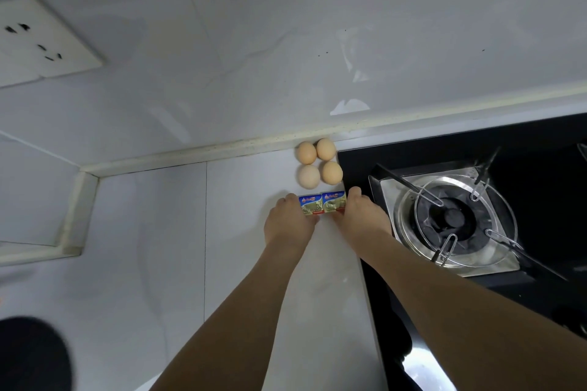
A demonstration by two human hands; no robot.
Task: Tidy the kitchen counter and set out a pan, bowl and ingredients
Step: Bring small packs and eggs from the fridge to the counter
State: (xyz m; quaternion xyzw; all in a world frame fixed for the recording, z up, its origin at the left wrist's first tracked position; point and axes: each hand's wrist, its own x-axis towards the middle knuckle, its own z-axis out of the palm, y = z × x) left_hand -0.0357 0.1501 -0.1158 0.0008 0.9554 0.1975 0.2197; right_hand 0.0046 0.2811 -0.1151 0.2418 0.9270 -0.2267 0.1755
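Hands (320,219) flank butter packets (322,202) | side by side | labels up

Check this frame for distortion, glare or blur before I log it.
Head view: wide-angle bending curves the backsplash edge and the wall socket; soft glare patches on the wall; a dark blurred shape at lower left; eggs, butter packets and both hands read sharp.

eggs (320,160) behind butter packets (322,202) | stove (451,216) right of both
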